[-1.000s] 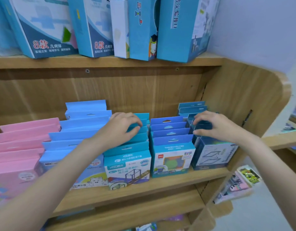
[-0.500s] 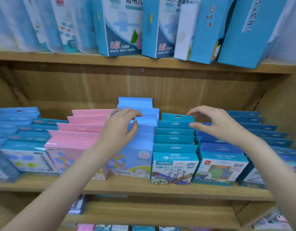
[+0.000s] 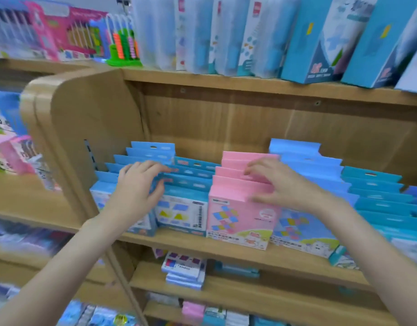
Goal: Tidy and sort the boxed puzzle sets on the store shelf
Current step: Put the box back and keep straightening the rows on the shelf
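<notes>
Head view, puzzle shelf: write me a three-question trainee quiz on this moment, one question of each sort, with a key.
1. True or false: the right hand is over the row of pink boxes.
2. Which rows does the left hand reach over? A) the two leftmost blue rows B) the teal row at far right C) the tall boxes on the upper shelf
3. Fill in: the green toy on the upper shelf at left is an ______.

Key: 1 true; 2 A; 3 abacus.
</notes>
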Demonstrator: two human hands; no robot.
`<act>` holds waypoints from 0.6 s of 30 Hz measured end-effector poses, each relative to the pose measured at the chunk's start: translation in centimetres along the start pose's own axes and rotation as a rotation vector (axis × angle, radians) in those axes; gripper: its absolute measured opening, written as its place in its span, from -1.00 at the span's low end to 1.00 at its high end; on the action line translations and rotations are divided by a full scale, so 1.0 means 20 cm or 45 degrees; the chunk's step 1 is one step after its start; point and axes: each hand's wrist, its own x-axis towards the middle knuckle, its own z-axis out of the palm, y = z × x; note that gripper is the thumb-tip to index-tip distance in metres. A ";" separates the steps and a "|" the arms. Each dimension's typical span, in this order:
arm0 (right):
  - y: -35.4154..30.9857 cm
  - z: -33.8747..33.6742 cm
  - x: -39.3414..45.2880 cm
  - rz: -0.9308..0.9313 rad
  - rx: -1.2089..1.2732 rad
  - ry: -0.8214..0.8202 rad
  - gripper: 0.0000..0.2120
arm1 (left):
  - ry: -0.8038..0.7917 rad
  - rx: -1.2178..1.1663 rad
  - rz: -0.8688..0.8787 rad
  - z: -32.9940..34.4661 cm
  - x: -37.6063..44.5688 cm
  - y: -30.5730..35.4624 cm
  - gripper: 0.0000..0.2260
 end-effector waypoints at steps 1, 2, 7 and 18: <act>-0.03 0.05 0.01 0.027 -0.122 -0.049 -0.40 | -0.013 -0.014 0.013 -0.03 -0.03 -0.06 -0.65; -0.05 0.09 0.00 0.069 -0.213 -0.078 -0.35 | -0.019 -0.026 0.034 -0.06 -0.07 -0.11 -0.64; -0.17 0.05 0.05 0.146 -0.016 0.029 -0.47 | 0.009 -0.110 -0.039 -0.16 -0.21 -0.32 -0.63; -0.47 0.22 0.41 0.004 -0.200 -0.159 -0.46 | -0.012 0.163 0.029 -0.11 -0.28 -0.41 -0.62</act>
